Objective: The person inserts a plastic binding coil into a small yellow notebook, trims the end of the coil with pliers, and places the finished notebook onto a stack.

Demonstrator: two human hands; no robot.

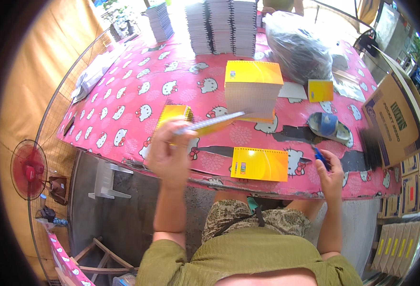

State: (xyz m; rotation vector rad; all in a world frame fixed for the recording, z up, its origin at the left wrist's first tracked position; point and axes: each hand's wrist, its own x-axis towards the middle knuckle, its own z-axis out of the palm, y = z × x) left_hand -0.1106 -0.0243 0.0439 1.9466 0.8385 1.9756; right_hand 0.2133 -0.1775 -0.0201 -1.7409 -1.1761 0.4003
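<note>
My left hand (168, 148) is closed on a thin spiral notepad (215, 122), tilted and seen nearly edge-on above the table. My right hand (331, 175) grips a blue-handled hand tool (320, 157), perhaps pliers or cutters; its tip is too small to make out. Between the hands, a yellow spiral notepad (260, 164) lies flat near the table's front edge. Behind the raised notepad is a tall stack of yellow-covered pads (254, 72). A smaller pile of yellow spiral notepads (175, 112) sits just beyond my left hand, partly hidden by it.
A slipper-shaped grey thing with a blue band (331, 126) lies beyond my right hand. Farther back are a clear plastic bag of dark contents (299, 50), a small yellow pad (320, 90) and tall spiral-bound stacks (222, 28). A cardboard box (398, 119) leans in at the right.
</note>
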